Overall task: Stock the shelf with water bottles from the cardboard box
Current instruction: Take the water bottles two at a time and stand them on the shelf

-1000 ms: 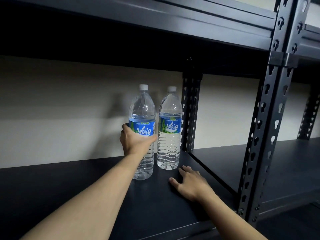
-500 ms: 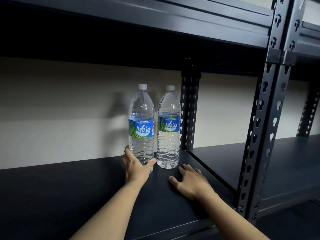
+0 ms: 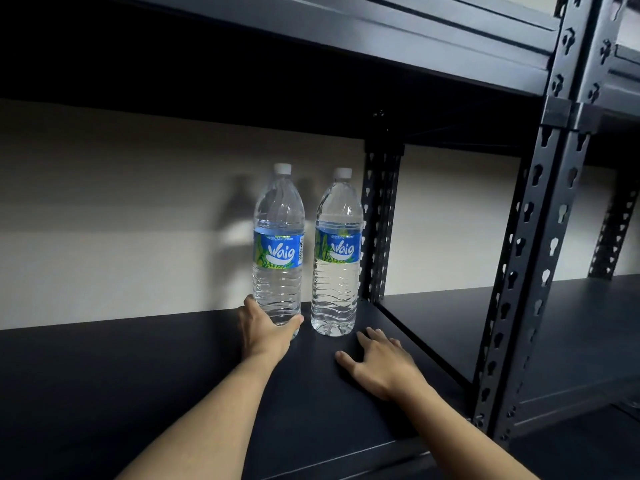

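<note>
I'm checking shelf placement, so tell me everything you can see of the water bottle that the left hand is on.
The left bottle is tall, clear, ribbed plastic holding water, with a white cap and a blue-and-green label reading "Waig", with a barcode at its right edge. It stands upright towards the back of the dark shelf, beside a matching second bottle, with a narrow gap between them. The left hand grips its base, thumb on the right side.
</note>
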Action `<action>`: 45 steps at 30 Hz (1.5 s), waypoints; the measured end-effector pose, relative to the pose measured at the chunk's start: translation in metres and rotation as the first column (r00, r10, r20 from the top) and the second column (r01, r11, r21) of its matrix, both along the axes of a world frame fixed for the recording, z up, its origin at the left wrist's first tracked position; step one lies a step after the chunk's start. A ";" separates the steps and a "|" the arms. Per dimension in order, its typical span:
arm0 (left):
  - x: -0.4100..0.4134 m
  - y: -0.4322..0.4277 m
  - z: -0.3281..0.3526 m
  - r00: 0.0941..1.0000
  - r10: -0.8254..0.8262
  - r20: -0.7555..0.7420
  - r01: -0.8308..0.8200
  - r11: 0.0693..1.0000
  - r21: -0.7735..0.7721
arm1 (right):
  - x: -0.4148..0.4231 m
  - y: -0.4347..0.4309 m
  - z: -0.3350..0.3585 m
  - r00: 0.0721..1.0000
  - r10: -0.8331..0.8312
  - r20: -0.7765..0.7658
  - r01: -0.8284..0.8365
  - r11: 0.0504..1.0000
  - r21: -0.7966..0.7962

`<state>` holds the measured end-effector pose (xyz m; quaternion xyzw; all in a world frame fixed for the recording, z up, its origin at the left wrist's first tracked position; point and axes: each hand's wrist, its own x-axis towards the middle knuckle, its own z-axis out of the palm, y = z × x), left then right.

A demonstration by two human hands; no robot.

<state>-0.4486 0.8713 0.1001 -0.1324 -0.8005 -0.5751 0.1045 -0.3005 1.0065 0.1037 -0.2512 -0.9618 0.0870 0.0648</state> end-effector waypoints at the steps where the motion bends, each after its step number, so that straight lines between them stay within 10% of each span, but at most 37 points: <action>1: 0.000 0.000 0.000 1.000 0.004 -0.003 -0.004 1.000 0.003 | 0.000 0.000 0.000 1.000 -0.002 -0.001 0.002 1.000 -0.002; 41: 0.050 -0.098 0.006 0.943 -0.186 0.274 0.222 0.969 -0.105 | 0.016 -0.027 0.006 0.985 -0.116 -0.131 0.141 0.969 0.203; 45: 0.097 -0.158 -0.002 0.977 -0.198 0.076 0.206 0.971 -0.118 | 0.029 -0.061 -0.009 0.986 -0.055 -0.155 0.064 0.997 0.052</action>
